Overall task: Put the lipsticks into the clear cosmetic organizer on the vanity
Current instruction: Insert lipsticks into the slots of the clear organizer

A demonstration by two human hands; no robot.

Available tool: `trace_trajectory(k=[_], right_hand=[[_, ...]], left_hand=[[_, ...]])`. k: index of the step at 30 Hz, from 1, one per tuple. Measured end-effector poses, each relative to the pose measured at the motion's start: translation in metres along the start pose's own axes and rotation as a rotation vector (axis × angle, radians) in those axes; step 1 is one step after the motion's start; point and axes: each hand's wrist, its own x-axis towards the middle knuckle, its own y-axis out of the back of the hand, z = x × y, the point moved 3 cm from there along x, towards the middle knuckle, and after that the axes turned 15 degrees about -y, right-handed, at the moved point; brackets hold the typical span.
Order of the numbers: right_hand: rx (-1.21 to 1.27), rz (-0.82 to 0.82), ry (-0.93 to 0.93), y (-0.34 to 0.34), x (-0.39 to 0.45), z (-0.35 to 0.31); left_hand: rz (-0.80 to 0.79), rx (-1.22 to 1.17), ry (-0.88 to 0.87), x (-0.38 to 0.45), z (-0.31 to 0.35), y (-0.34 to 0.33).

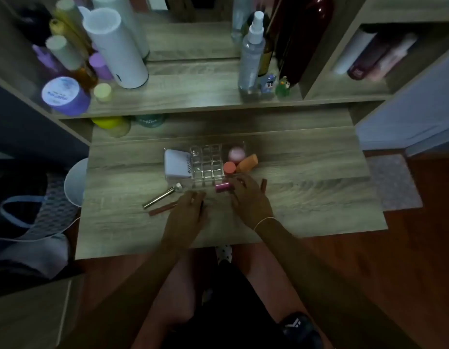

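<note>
The clear cosmetic organizer point(207, 165) stands mid-table, and its grid cells look empty. My right hand point(251, 201) is just in front of it, fingers closed on a pink lipstick point(222, 187) lying sideways at the organizer's front edge. My left hand point(189, 212) rests palm down to the left. A slim dark stick point(202, 204) shows at its fingertips, and the grip is unclear. A gold-and-silver lipstick point(162, 196) and a brown lipstick point(160, 209) lie left of that hand. Another brown lipstick point(263, 185) lies right of my right hand.
A white box point(176, 164) fills the organizer's left side. A pink sponge point(236, 154) and two orange items point(246, 162) sit in its right side. Bottles and jars crowd the raised shelf point(193, 102) behind. A white round bin point(76, 182) is off the table's left edge.
</note>
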Motion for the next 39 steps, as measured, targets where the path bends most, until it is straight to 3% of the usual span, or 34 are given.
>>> trace_trajectory(k=[8, 11, 15, 18, 21, 28, 39], right_hand=[[-0.093, 0.043, -0.075, -0.011, 0.009, 0.004], [-0.163, 0.004, -0.044, -0.013, 0.013, -0.002], [-0.278, 0.101, 0.015, -0.008, 0.012, -0.012], [-0.192, 0.096, 0.029, -0.006, 0.01, -0.019], [0.092, 0.02, -0.079, 0.006, 0.017, -0.027], [0.295, 0.13, -0.039, 0.03, 0.047, -0.056], [0.257, 0.122, -0.152, 0.033, 0.077, -0.071]], left_hand=[[-0.052, -0.034, 0.156, 0.001, -0.004, -0.007], [-0.075, -0.022, 0.183, 0.001, -0.004, -0.01], [-0.032, -0.037, 0.17, 0.002, -0.001, -0.006], [0.057, -0.109, 0.174, 0.004, -0.002, 0.005], [0.161, -0.155, 0.126, 0.014, -0.005, 0.025], [0.364, -0.238, 0.137, 0.057, -0.026, 0.072], [0.326, -0.281, 0.041, 0.097, -0.045, 0.087]])
